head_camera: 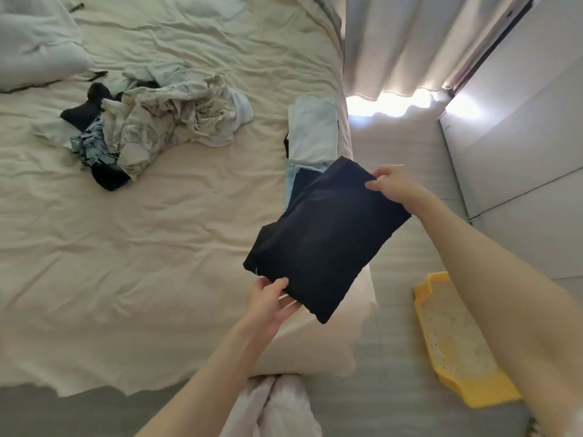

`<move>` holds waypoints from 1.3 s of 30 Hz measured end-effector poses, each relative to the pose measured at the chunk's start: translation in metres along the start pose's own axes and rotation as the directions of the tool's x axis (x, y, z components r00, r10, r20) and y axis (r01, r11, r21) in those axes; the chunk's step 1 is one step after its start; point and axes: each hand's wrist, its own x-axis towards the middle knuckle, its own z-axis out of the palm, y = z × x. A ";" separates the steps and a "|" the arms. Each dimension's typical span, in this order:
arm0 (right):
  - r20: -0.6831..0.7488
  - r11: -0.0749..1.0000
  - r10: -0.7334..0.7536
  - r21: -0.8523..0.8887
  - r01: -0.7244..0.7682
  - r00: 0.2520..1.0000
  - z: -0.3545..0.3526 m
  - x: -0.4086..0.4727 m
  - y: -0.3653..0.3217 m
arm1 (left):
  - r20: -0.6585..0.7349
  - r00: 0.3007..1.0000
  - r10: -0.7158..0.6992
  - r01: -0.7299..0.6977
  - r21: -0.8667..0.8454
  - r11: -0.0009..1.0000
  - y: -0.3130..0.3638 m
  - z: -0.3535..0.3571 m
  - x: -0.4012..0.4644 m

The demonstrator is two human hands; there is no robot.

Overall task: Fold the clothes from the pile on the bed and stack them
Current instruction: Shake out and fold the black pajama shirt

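Observation:
A folded black garment [328,234] hangs in the air over the bed's right edge. My left hand [271,302] grips its near corner, thumb on top. My right hand [394,184] pinches its far corner. Beneath the garment's far end lies a stack of folded clothes [295,184], dark and light blue. Just beyond it sits a folded white stack [312,130]. The unfolded pile [151,124] of cream, white, patterned and dark clothes lies on the bed [142,247] at the upper left.
A pale pillow [34,48] lies at the bed's far left corner. Curtains [410,42] hang beyond the bed on the right, with a white wardrobe [520,121] beside them. A yellow tray [457,342] sits on the floor to the right.

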 end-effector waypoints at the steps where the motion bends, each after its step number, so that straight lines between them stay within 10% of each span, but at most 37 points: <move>1: -0.003 0.999 -0.026 -0.023 0.026 1.000 0.000 0.015 -0.005 | -0.011 1.000 0.004 -0.004 -0.028 1.000 -0.001 0.006 0.007; 17: 0.091 0.903 -0.348 -0.236 0.359 0.933 0.046 0.212 -0.067 | -0.116 0.988 0.101 -0.143 -0.436 0.889 -0.018 0.116 0.119; 24: -0.022 0.760 -0.511 -0.478 0.440 0.859 0.121 0.198 0.014 | -0.167 0.985 -0.046 0.096 0.306 0.947 -0.010 0.095 0.159; 29: -0.182 0.751 -0.638 -0.363 0.552 0.748 0.137 0.137 0.074 | -0.035 0.937 0.347 -0.143 0.868 0.475 0.014 0.060 0.148; 33: -0.088 0.713 -0.634 -0.452 0.536 0.768 0.149 0.126 0.102 | 0.510 0.501 0.700 -0.332 0.859 -0.388 0.027 0.062 0.163; 35: -0.026 0.688 -0.617 -0.504 0.523 0.787 0.154 0.130 0.106 | 0.582 0.553 0.597 -0.230 0.795 -0.562 0.030 0.066 0.183; 39: 0.082 0.618 -0.572 -0.611 0.494 0.816 0.165 0.143 0.114 | 0.473 0.786 0.397 -0.203 0.805 -0.558 0.025 0.053 0.225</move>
